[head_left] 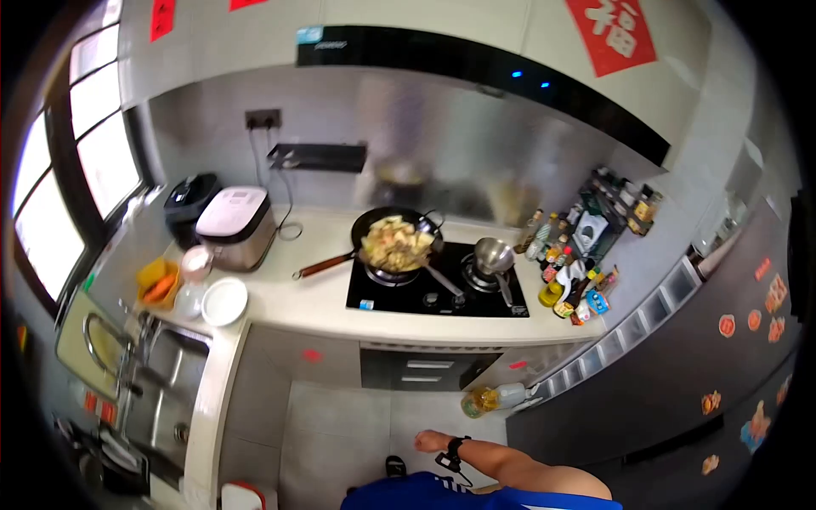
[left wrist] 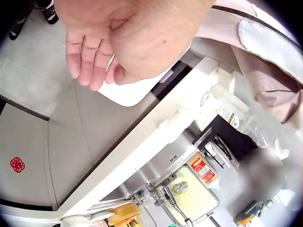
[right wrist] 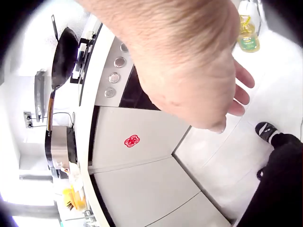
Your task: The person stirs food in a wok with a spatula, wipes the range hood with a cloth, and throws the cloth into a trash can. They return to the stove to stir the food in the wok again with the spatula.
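Note:
My right hand (head_left: 433,441) hangs in front of the body, over the floor by the lower cabinets, and holds nothing. In the right wrist view its fingers are loosely bent below the counter front. My left hand (left wrist: 118,47) is outside the head view. In the left wrist view it hangs with loosely bent fingers, nothing in it, in front of a white bin (left wrist: 125,94). On the stove (head_left: 433,302) stands a wok (head_left: 361,228) heaped with cooked food (head_left: 393,242), a metal spatula (head_left: 442,279) resting in it. A steel bowl (head_left: 493,253) sits over the right burner.
A white plate (head_left: 224,302) lies by the sink (head_left: 174,374), near a yellow basket (head_left: 170,270) and a rice cooker (head_left: 235,238). Several bottles and seasonings (head_left: 552,293) crowd the counter's right end. An oil bottle (head_left: 480,401) stands on the floor beside the dark fridge (head_left: 646,382).

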`<state>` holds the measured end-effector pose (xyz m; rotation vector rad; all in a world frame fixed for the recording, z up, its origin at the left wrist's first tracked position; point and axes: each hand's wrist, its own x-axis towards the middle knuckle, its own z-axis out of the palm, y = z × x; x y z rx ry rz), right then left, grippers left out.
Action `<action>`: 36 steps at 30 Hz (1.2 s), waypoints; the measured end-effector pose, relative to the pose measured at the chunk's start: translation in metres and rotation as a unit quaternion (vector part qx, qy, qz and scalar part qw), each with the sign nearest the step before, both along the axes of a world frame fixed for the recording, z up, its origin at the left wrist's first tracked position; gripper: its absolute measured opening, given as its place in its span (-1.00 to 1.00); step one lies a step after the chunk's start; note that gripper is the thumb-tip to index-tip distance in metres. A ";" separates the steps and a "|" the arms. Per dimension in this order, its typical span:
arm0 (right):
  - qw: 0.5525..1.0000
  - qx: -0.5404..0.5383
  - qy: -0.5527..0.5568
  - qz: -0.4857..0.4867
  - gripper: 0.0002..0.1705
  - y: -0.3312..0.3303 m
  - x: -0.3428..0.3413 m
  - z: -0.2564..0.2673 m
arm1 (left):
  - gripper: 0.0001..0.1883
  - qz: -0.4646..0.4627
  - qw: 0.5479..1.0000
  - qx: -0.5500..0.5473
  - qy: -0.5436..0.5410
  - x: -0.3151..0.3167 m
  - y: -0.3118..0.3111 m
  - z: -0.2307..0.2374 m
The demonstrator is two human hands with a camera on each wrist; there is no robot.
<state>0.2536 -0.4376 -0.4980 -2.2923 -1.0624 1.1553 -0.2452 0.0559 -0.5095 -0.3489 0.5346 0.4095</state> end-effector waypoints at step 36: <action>0.972 -0.090 0.169 -0.139 -0.74 -0.056 -0.058 0.061 | -0.69 -0.240 0.207 0.456 0.832 -0.002 0.076 0.144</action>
